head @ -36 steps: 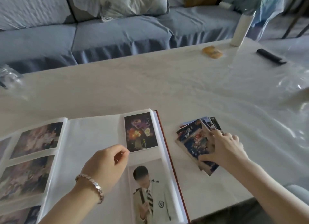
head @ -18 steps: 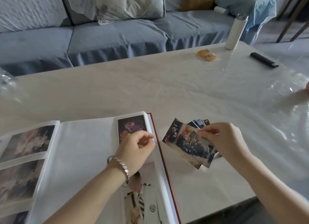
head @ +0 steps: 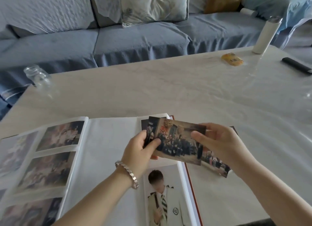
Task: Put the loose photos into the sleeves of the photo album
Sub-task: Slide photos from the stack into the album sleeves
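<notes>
The photo album (head: 108,141) lies open near the table's front edge, with photos in its left-page sleeves and a portrait photo (head: 162,197) in a lower right sleeve. Above the right page, both hands hold loose photos (head: 179,141), a group picture on top. My left hand (head: 141,150) pinches their left edge with thumb over the front. My right hand (head: 219,141) grips the right edge. More loose photos (head: 217,163) lie under my right hand on the table, partly hidden.
A clear glass jar (head: 38,76) stands at the table's far left corner. A white bottle (head: 265,37), a yellow packet (head: 232,59) and a black remote (head: 295,65) sit at the far right. A blue sofa (head: 118,40) runs behind the table.
My right hand lifted photos off the pile and carried them left over the album. My left hand left the page and took hold of their left edge.
</notes>
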`<state>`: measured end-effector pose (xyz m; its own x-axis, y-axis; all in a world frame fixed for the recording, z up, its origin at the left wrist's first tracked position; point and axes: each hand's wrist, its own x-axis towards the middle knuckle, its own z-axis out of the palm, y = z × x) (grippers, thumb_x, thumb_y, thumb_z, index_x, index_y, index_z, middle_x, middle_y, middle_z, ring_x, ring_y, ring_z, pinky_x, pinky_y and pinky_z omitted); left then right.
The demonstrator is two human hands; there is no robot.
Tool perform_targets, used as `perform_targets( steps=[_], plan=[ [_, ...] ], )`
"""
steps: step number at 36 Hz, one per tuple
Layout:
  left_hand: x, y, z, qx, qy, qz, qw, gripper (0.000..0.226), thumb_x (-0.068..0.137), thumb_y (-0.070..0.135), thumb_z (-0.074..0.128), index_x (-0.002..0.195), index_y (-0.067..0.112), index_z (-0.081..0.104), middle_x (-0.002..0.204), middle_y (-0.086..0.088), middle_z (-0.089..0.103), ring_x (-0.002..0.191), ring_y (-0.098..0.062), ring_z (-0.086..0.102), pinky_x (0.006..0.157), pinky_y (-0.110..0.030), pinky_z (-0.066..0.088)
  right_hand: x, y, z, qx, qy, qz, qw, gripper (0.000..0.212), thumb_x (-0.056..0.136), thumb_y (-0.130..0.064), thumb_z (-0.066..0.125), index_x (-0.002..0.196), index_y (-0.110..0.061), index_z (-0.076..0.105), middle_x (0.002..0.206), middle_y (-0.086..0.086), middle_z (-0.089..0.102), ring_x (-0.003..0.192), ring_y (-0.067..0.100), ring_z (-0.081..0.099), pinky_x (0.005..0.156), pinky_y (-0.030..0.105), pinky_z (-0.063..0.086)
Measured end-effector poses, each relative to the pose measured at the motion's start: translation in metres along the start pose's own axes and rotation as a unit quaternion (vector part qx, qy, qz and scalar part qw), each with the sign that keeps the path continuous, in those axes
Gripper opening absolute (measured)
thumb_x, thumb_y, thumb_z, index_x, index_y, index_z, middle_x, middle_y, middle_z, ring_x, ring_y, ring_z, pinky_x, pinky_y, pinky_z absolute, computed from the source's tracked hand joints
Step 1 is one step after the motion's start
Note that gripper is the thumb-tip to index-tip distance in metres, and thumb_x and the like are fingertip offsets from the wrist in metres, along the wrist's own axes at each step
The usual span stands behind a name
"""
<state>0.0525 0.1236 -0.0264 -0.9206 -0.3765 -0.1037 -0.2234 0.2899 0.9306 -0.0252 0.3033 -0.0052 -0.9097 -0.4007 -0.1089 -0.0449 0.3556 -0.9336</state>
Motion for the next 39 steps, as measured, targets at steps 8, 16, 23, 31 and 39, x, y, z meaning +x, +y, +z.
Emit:
perform_targets(
  steps=[8,16,23,31,39],
  plan=[
    [-0.007,-0.034,-0.046,0.311,0.069,-0.005,0.948,0.051,0.097,0.037,0.038,0.142,0.015,0.03,0.133,0.001,0.048,0.122,-0.013,0.046,0.096,-0.021,0.038,0.008,0.008,0.042,0.004,-0.037,0.069,0.997,0.014,0.089,-0.012,0.058,0.077,-0.018,0.063,0.055,-0.004,0.067,0.047,0.009,0.063,0.046,0.019,0.052],
    [-0.016,-0.102,-0.065,0.577,0.065,-0.064,0.812,0.087,0.078,0.066,-0.022,0.143,0.018,0.01,0.148,-0.021,0.004,0.137,-0.031,0.014,0.11,-0.041,0.002,0.045,0.004,0.051,-0.097,0.108,0.003,0.989,0.019,0.091,-0.016,0.058,0.076,-0.027,0.058,0.057,-0.002,0.066,0.039,0.006,0.058,0.047,0.03,0.052],
    [-0.018,-0.108,-0.061,0.521,0.036,-0.05,0.851,0.075,0.092,0.056,0.004,0.131,0.013,0.053,0.135,-0.021,0.049,0.125,-0.038,0.046,0.11,-0.041,0.01,0.058,0.005,0.066,-0.211,0.067,0.005,0.975,0.025,0.092,-0.018,0.057,0.077,0.0,0.064,0.058,0.008,0.066,0.041,0.013,0.06,0.05,0.031,0.051],
    [-0.018,-0.109,-0.057,0.516,0.064,-0.037,0.853,0.063,0.087,0.051,0.026,0.124,0.014,0.06,0.131,-0.02,0.053,0.122,-0.038,0.05,0.108,-0.038,0.01,0.06,0.003,0.079,-0.23,-0.038,0.048,0.971,0.023,0.091,-0.014,0.058,0.07,-0.004,0.062,0.048,-0.002,0.061,0.039,0.012,0.06,0.035,0.012,0.036],
    [-0.018,-0.112,-0.057,0.491,0.088,-0.035,0.866,0.078,0.091,0.055,0.002,0.126,0.014,0.058,0.137,-0.018,0.048,0.129,-0.036,0.042,0.111,-0.04,0.011,0.056,-0.016,0.069,-0.21,0.079,-0.047,0.973,0.018,0.09,-0.015,0.058,0.074,-0.014,0.066,0.058,0.002,0.066,0.038,0.004,0.056,0.039,0.015,0.043]
  ],
)
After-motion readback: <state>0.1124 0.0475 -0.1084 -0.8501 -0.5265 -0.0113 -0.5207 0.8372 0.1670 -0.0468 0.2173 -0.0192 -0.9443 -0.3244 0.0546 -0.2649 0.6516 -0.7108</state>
